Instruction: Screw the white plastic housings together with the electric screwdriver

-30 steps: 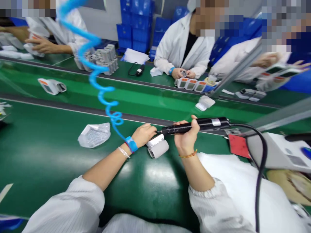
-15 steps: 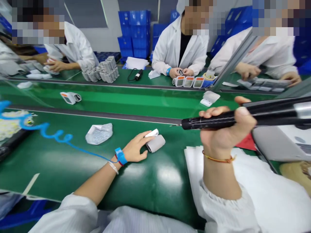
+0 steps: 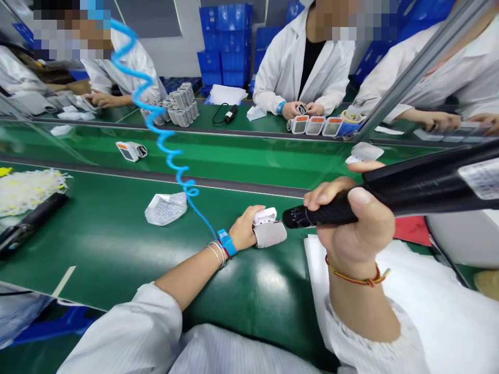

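Observation:
My left hand (image 3: 244, 229) grips a small white device with a grey wrist cuff, which looks like a wrist blood pressure monitor (image 3: 270, 235), on the green bench. The white housing faces up, with small dark holes along it. In my right hand (image 3: 360, 221) is a black electric screwdriver (image 3: 424, 182), held almost level. Its nose is close to the monitor's right side, the bit pointing at the housing; whether it touches I cannot tell. A blue wrist strap (image 3: 226, 243) with a coiled cord circles my left wrist.
A clear bag of tiny screws (image 3: 166, 209) lies left of my hands. White sheets (image 3: 390, 291) lie under my right arm. Another monitor (image 3: 131, 151) rests on the green strip beyond the bench edge. Co-workers in white coats (image 3: 302, 67) sit opposite. White-and-yellow parts (image 3: 33, 189) are piled at far left.
My left fingers have closed round the monitor, which is turned a little. The screwdriver's nose has come down and left, close to it. The view has shifted and the coiled cord has swung upward.

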Motion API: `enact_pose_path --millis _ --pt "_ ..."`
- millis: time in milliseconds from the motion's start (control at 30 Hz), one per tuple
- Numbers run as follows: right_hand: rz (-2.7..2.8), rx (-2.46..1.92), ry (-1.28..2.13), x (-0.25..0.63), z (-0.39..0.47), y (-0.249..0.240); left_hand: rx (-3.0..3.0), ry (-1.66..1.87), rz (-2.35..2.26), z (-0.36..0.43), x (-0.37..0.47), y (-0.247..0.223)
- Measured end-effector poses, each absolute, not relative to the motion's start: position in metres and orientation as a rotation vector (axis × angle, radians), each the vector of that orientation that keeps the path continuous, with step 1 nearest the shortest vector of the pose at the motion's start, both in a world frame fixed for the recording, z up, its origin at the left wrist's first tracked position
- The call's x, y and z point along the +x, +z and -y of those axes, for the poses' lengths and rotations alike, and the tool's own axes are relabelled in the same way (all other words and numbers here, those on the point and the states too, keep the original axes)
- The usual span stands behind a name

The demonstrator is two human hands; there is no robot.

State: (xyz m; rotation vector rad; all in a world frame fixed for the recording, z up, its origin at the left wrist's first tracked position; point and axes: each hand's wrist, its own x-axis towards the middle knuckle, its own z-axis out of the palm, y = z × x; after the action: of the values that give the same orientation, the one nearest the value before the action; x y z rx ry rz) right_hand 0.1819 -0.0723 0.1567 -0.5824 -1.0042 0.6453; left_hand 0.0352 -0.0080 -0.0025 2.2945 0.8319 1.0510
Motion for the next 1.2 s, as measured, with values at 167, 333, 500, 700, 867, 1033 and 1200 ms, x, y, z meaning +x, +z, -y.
enact_pose_path --millis 167,333,500,700,867,1033,1200 --pt "1.043 -0.624 0.670 0.177 0.068 0.148 2.401 0.927 -0.646 0.013 0.024 0.006" --pt "1.083 -0.706 0.706 0.171 0.064 0.139 2.441 0.854 -0.614 0.011 0.019 0.012" --pt "1.121 -0.739 0.750 0.169 0.060 0.130 2.449 0.824 -0.595 0.012 0.020 0.018" --pt "1.127 -0.742 0.766 0.171 0.058 0.125 2.459 0.733 -0.608 0.013 0.022 0.022" --pt "1.119 -0.736 0.782 0.170 0.058 0.124 2.473 0.753 -0.586 0.012 0.021 0.023" --pt "1.093 -0.766 0.805 0.169 0.057 0.124 2.497 0.738 -0.594 0.014 0.021 0.025" --pt "1.049 -0.781 0.784 0.171 0.053 0.125 2.509 0.746 -0.584 0.013 0.022 0.024"
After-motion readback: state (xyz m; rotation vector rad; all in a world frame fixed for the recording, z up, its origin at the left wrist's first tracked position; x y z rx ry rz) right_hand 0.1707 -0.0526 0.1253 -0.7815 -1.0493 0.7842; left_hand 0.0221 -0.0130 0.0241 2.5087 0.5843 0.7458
